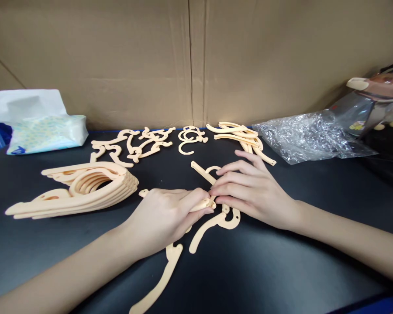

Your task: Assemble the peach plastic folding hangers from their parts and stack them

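My left hand (170,213) is closed around a cream plastic hanger part (201,205), its end showing past the thumb and forefinger. At that end, the fingertips of my right hand (249,192) press on the part; the other fingers are spread and the thumb is hidden. Beneath the hands lie more hanger pieces: a curved arm (205,231), a hook piece (232,221) and a straight bar (201,171), partly covered by the right hand. Another curved hanger arm (163,279) extends from under my left wrist toward the front edge.
A stack of folded hangers (118,192) lies at left. Along the back are loose hanger arms (118,137), hooks (191,135) and bars (239,133). A tissue pack (49,131) stands back left, a clear plastic bag (311,135) back right. Cardboard (134,65) walls the back.
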`<state>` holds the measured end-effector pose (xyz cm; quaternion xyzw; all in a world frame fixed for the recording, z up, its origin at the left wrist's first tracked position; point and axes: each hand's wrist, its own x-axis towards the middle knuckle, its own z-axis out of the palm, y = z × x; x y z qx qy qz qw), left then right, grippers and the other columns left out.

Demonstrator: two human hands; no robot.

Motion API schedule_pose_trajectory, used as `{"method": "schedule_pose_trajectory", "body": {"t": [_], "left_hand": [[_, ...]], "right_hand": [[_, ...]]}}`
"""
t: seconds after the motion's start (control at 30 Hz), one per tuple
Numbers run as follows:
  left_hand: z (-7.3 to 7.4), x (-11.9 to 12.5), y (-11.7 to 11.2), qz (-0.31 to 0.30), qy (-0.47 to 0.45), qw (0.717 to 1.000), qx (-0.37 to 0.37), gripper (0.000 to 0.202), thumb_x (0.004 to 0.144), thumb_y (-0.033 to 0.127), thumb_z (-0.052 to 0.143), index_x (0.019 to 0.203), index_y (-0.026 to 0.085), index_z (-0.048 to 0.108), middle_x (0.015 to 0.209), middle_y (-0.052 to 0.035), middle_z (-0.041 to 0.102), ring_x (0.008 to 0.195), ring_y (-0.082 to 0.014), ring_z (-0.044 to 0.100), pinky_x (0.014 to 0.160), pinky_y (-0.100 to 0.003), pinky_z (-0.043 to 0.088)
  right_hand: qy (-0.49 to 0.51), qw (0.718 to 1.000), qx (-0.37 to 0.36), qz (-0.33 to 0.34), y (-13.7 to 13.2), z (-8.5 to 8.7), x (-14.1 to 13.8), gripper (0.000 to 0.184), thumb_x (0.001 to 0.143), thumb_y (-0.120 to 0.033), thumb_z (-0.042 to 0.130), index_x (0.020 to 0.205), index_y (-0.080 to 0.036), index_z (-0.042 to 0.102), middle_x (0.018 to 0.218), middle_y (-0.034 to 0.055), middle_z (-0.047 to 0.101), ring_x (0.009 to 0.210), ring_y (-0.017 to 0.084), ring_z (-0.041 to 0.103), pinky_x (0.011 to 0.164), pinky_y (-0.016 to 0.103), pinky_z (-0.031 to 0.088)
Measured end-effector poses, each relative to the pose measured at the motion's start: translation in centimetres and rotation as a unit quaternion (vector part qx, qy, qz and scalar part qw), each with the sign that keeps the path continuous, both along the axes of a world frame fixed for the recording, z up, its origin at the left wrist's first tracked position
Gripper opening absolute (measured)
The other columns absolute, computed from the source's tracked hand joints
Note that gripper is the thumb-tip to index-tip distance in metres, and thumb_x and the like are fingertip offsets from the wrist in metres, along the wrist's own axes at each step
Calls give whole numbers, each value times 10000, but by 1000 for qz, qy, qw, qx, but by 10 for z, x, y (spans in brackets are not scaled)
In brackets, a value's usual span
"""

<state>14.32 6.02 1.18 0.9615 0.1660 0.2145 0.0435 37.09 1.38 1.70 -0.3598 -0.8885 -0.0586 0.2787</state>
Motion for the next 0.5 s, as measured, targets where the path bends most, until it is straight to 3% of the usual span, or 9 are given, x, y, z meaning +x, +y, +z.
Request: {"method": "schedule_pose_trajectory", "body": {"t": [0.17,0.33,0.5], "left_hand": [[0,1,0,2,8,1000,-3,185,999,308,461,930,191,585,695,49,632,578,-105,612,499,-225,357],[0,1,1,55,12,998,-12,211,979,332,452,890,180,569,633,43,574,517,-116,546,478,-237,320],[1,0,4,38,19,999,-24,234,991,254,362,852,184,538,628,38,533,560,-126,518,494,-233,311]], "right_hand": [[44,996,-70,31,3,-3,1,123,953,-227,575,974,-165,678,842,11,680,865,155,609,1046,408,365],[123,980,-151,46,7,-4,4,118,943,-196,580,984,-165,687,840,16,664,813,138,623,1071,417,391],[199,956,-212,36,10,-6,5,138,915,-182,621,1015,-214,711,878,11,692,828,155,633,1025,417,442]]}}
